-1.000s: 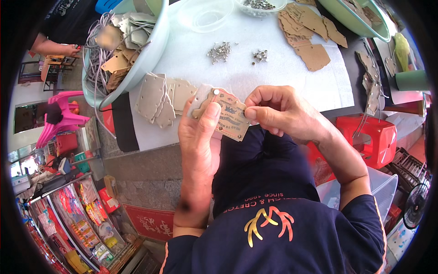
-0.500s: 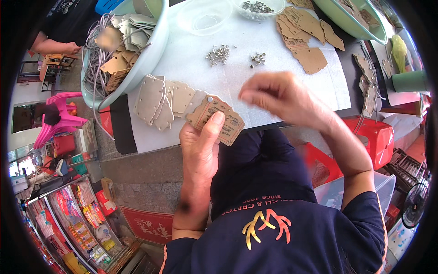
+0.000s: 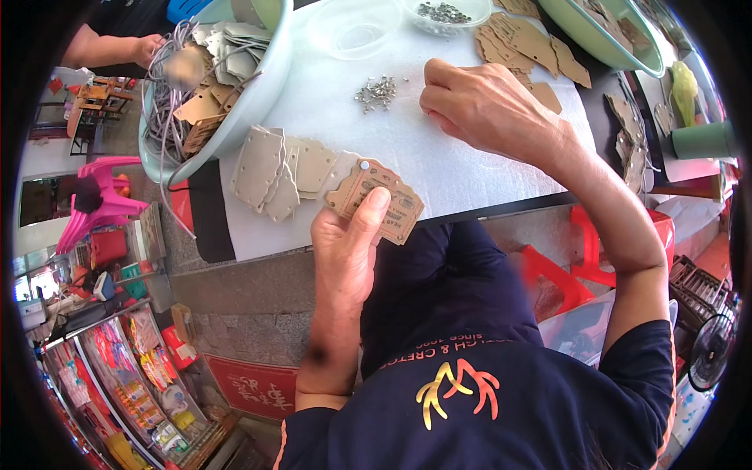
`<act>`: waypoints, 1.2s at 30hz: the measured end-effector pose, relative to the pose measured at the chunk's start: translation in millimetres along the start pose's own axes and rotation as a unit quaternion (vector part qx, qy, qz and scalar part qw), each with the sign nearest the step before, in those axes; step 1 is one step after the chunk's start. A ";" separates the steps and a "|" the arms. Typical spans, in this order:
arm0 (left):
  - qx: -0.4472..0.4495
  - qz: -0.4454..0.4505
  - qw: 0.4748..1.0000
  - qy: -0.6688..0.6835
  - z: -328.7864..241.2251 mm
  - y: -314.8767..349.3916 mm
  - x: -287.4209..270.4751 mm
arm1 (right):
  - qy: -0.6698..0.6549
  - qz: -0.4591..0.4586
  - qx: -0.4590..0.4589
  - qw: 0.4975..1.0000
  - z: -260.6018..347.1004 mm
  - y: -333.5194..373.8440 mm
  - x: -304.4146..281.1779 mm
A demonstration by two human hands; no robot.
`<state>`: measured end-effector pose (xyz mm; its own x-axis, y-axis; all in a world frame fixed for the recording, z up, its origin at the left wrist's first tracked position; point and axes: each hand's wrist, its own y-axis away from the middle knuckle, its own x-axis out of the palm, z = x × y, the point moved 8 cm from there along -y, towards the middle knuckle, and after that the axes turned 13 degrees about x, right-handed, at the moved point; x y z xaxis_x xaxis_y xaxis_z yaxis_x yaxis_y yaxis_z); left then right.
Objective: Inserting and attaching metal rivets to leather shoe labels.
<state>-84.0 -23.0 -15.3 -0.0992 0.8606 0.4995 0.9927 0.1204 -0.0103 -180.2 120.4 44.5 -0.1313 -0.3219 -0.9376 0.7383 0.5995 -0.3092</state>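
My left hand [image 3: 345, 251] grips a brown printed card [image 3: 406, 210] with scalloped edges, thumb pressed on its face. A round silver stud sits at the card's upper left corner. On the white sheet, my right hand [image 3: 497, 110] has its fingers curled together, low where a small heap of metal pieces lay before. The hand covers that spot, so what its fingertips hold is hidden. A heap of small silver metal pieces [image 3: 377, 92] lies left of it. Beside my left hand, several plain greyish cards [image 3: 258, 168] overlap in a fan. More brown cards [image 3: 521, 39] are stacked beyond my right hand.
A pale green basin [image 3: 276, 74] with cards and grey cords stands at the left, another person's hand [image 3: 149, 48] beside it. A clear bowl [image 3: 446, 30] of metal pieces and a clear round dish [image 3: 356, 51] are at the far edge. Another green basin [image 3: 599, 35] stands far right.
My right hand has moved away from me and come down over the small heap of metal pieces. My left hand and its card have barely shifted. The other person's hand moved to the basin's cords.
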 end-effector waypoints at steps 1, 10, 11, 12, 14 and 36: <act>-0.006 0.003 1.000 -0.001 0.9 0.0 -0.3 | 0.008 0.006 -0.004 1.000 2.0 -0.9 0.8; 0.018 0.092 0.996 0.001 -5.0 1.3 4.2 | -0.043 -0.005 0.051 0.998 -2.6 8.2 -0.1; 0.015 0.095 0.995 -0.002 -3.0 1.3 2.8 | -0.046 -0.007 0.055 0.997 -3.0 9.9 0.8; 0.062 0.126 0.990 -0.011 -8.4 0.9 6.5 | -0.050 -0.010 0.059 0.997 -3.6 11.7 1.4; 0.106 0.159 0.981 -0.023 -14.5 -1.4 9.9 | -0.058 -0.014 0.065 0.996 -3.1 13.9 2.4; 0.402 0.273 0.828 -0.280 -57.4 20.4 47.4 | -0.069 -0.032 0.084 0.994 -6.9 20.2 4.8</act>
<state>-64.5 -8.1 57.8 0.1089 0.9628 -0.2472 0.5550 -0.2652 -0.7884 -170.5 136.0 32.7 -0.0982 -0.4588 -0.8831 0.8330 0.4476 -0.3252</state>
